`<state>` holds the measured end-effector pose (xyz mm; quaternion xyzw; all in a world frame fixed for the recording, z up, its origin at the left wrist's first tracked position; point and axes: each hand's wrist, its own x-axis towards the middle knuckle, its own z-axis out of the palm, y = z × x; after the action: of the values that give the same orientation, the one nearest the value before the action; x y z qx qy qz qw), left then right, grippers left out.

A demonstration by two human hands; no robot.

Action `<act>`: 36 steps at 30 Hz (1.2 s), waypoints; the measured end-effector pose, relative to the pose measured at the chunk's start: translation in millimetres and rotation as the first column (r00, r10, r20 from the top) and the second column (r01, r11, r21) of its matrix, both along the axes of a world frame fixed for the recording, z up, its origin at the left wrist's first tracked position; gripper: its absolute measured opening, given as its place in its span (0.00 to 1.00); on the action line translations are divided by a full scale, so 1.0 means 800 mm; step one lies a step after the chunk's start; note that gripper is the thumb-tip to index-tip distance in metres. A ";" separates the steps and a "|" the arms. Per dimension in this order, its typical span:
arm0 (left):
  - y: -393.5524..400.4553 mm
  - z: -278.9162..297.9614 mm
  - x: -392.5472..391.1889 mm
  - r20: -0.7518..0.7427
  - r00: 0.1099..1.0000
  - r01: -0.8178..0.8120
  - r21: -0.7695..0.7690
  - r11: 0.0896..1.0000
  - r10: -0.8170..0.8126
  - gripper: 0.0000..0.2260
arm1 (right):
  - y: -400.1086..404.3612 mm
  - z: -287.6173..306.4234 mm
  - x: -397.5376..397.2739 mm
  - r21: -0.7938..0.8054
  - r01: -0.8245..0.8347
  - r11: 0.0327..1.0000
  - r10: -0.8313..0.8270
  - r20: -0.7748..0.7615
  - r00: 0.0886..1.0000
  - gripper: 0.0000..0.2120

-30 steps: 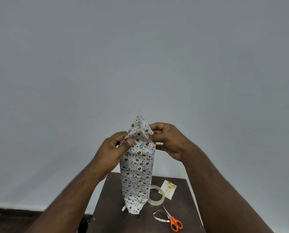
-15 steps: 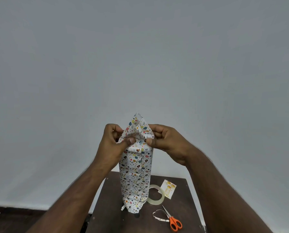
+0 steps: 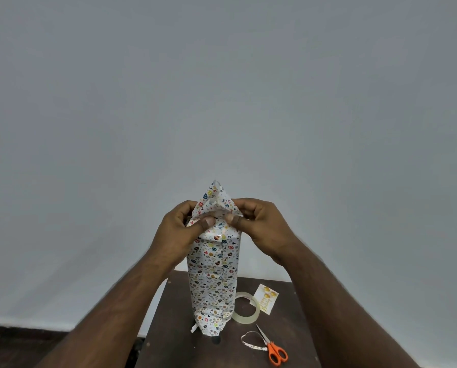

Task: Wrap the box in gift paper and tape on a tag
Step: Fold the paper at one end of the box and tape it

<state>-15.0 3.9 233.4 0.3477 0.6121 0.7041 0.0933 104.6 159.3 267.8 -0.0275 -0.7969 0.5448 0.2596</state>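
A tall box wrapped in white gift paper (image 3: 212, 277) with small coloured prints stands upright on a dark table (image 3: 169, 349). Its top paper rises to a point above my hands. My left hand (image 3: 179, 232) pinches the paper's top left fold, thumb pressed on the front. My right hand (image 3: 259, 227) pinches the top right fold, its thumb next to the left one. A white gift tag (image 3: 266, 298) with gold print lies flat to the right, behind a roll of clear tape (image 3: 247, 309).
Orange-handled scissors (image 3: 273, 350) lie near the table's front right beside a curled strip of cut paper (image 3: 250, 341). A plain grey wall fills the background, and the dark floor shows at the lower left.
Both thumbs have moved inward along the top fold and now nearly meet at the front centre. The box stays upright in the same spot.
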 end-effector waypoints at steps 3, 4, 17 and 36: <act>0.001 0.000 0.001 0.012 0.999 0.030 0.001 1.000 -0.030 0.10 | -0.002 -0.001 -0.003 0.076 0.080 0.994 -0.078 -0.030 0.997 0.09; 0.000 -0.001 0.000 0.017 0.999 0.049 -0.006 0.999 -0.049 0.10 | -0.002 0.000 -0.004 0.095 0.094 0.991 -0.092 -0.031 0.995 0.09; -0.010 -0.014 -0.008 0.160 0.983 0.082 0.018 0.996 -0.084 0.08 | 0.001 -0.010 -0.007 0.173 0.080 0.982 -0.093 0.068 0.993 0.12; -0.007 -0.021 -0.008 0.121 0.991 0.043 0.082 0.996 -0.053 0.07 | -0.001 -0.014 -0.001 0.158 0.030 0.987 -0.017 -0.078 0.997 0.19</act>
<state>-21.6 -1.5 216.9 0.3216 0.5682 0.7455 0.1337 103.6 158.6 257.0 0.0049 -0.8270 0.4769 0.2977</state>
